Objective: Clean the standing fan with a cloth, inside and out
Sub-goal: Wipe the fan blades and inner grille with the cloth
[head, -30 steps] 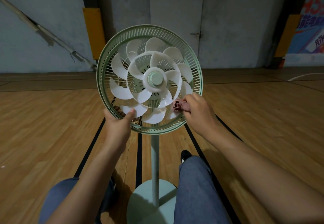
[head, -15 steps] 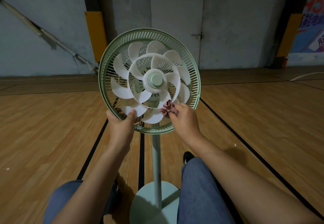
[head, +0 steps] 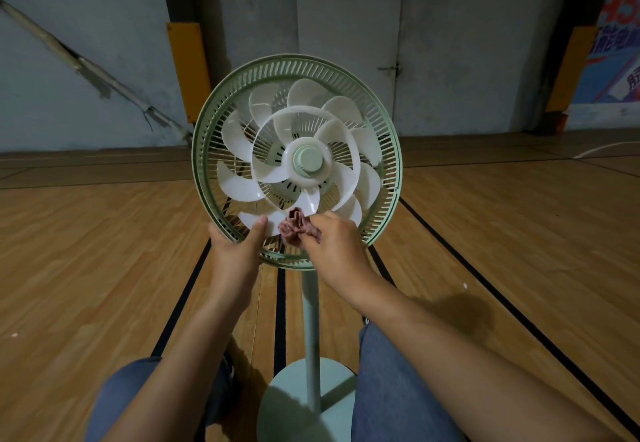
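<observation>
The right hand (head: 334, 244) has slid left along the lower blades, now pinching the bunched reddish cloth (head: 297, 226) against a white blade (head: 304, 203) just beside the left hand (head: 239, 244), whose thumb and fingers clamp the standing fan's green guard rim (head: 207, 199) at bottom left.

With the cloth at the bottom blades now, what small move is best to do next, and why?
Probably draw the cloth along the lowest white blade toward its tip. The right hand pinches the bunched cloth against the blades at the bottom, while the left hand grips the green guard rim with its thumb on that blade, so it seems held steady for wiping.
</observation>
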Demonstrator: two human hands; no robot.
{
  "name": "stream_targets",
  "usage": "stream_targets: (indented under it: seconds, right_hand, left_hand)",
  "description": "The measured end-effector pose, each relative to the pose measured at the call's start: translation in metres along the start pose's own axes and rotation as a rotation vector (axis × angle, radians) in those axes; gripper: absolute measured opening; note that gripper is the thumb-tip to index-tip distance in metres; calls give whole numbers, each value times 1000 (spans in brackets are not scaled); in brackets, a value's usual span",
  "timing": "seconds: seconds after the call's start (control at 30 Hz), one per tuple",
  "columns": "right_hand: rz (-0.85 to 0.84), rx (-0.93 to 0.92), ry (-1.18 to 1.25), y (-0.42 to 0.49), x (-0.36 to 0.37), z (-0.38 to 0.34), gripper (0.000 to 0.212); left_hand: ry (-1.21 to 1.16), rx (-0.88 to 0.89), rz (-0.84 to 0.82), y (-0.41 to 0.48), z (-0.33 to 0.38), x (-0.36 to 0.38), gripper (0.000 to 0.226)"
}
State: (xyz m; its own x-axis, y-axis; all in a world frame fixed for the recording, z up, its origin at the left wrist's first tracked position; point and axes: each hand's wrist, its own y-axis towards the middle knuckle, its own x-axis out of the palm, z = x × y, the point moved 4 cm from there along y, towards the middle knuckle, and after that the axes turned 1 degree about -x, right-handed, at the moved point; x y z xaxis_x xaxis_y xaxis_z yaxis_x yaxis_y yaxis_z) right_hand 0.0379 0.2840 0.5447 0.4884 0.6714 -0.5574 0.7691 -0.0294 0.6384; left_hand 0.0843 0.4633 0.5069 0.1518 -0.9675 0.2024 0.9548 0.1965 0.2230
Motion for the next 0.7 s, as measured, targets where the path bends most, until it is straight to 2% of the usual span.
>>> stream_targets:
  seconds: [0.1,0.2,0.3,0.5,0.6,0.7]
  right_hand:
    - [-33,-97,-36,-4,-3,1,8]
    - [-48,-170,-156,-8,-12,4,31]
    - [-30,-216,-221,-8,-26,10,39]
    - [4,-211,-308,-6,-55,29,45]
    - [33,-177,-348,-1,-68,38,39]
    - [42,-245,-375,8,-76,37,37]
  left_hand:
    - [-12,9,-10,1,-2,-6,58]
    - [-26,12,1,2,-3,-7,61]
    - [-24,4,2,2,-3,-5,61]
    - [-3,1,20,3,0,-3,55]
    - [-11,-10,33,2,1,-4,55]
    - [-11,-10,35,1,3,-4,53]
